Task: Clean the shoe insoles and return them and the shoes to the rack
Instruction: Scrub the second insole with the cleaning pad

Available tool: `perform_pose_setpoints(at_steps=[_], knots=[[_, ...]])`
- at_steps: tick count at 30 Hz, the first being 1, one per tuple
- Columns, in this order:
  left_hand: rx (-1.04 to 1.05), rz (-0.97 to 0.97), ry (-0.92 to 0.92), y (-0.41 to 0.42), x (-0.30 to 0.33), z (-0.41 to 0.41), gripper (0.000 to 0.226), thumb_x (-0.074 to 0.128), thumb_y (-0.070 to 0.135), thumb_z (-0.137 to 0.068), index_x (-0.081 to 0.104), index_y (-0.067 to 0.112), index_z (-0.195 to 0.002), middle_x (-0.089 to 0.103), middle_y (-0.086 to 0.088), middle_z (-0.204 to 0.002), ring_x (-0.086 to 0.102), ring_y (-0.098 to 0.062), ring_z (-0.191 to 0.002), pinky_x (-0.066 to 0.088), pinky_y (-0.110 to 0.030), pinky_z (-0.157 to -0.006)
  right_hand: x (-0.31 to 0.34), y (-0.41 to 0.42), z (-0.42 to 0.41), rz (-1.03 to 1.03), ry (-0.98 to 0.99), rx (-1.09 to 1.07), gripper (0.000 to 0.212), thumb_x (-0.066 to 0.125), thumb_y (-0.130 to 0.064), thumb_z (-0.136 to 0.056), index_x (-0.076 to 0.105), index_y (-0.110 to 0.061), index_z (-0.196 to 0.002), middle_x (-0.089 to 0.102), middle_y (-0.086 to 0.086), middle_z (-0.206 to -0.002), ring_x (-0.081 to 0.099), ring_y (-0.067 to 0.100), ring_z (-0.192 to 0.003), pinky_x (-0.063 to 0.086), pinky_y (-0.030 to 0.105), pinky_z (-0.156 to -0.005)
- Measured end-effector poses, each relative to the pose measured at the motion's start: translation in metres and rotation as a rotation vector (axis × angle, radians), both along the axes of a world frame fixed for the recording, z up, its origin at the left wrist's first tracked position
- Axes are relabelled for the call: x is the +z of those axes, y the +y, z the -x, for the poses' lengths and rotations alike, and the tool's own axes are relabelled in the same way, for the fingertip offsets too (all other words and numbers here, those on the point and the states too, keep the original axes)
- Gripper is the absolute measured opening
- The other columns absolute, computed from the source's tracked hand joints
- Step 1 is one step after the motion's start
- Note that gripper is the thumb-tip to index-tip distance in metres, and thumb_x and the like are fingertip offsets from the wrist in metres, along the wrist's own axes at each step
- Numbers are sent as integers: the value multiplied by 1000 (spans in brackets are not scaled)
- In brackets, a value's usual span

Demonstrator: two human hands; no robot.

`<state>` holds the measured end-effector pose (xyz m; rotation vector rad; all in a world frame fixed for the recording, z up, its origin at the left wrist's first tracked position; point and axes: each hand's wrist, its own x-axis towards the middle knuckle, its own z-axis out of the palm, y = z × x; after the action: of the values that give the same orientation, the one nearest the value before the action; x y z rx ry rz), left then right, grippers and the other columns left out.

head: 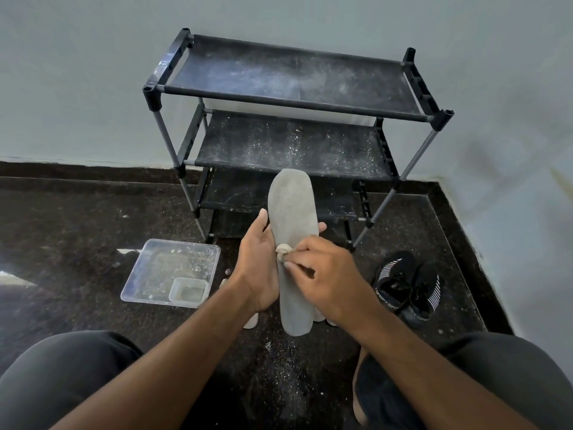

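Head view, two hands, left (pixel 259 268) gripping one insole (pixel 293 243), right (pixel 322 274) pinching wad (pixel 283 251), two shoes (pixel 406 285)

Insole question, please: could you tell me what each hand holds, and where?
Left hand grips the grey insole around its middle; right hand pinches a small wad against it.

Clear plastic tray (pixel 145 274) with small tub (pixel 188 292) inside, on dark speckled floor (pixel 77 221) beside pale wall (pixel 77 88).
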<state>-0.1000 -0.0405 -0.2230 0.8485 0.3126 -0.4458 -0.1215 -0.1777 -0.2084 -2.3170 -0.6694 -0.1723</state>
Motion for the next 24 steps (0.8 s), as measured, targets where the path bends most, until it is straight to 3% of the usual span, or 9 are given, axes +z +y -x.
perform_pose_setpoints(at_steps=[5,10,13,17,22,24], knots=[[-32,-42,26,-5,0,6,83,18,71,-104,67,11,-136,68,-18,-136,65,-33,-127,52,-49,-107,5,-5,-8,-83,38,-139,23,77,-12,-86,74,-13,-108,58,-11,-91,55,0,-83,48,14,-81],[-79,-75,33,-8,1,10,82,22,69,-104,61,8,-141,68,-18,-135,67,-32,-125,55,-47,-104,-4,-6,-7,32,-46,-85,11,69,-14,-93,77,-9,-100,59,-7,-87,50,6,-88,41,13,-83],[-122,-107,31,-18,2,19,75,23,65,-106,63,11,-140,70,-19,-131,71,-31,-116,62,-42,-88,2,-15,-16,64,-90,-160,13,69,-16,-93,77,-9,-101,64,-4,-88,51,8,-90,41,15,-84],[-174,-128,25,-24,2,24,73,27,64,-106,62,10,-141,71,-23,-125,74,-31,-100,62,-41,-74,9,-23,-25,25,-120,-315,12,70,-17,-93,77,-12,-101,66,-5,-88,51,7,-89,35,7,-86],[-117,-151,61,-7,1,12,78,28,70,-103,70,12,-133,71,-19,-128,71,-33,-113,60,-47,-87,0,-7,-3,80,-30,-80,11,71,-19,-90,78,-10,-88,65,-4,-82,51,12,-85,47,29,-79],[-108,-134,76,-4,0,11,78,29,72,-102,69,12,-134,71,-19,-128,72,-33,-113,60,-47,-86,-1,-6,-3,109,-58,-50,12,72,-18,-89,78,-11,-83,64,-5,-78,49,13,-84,48,32,-76]])
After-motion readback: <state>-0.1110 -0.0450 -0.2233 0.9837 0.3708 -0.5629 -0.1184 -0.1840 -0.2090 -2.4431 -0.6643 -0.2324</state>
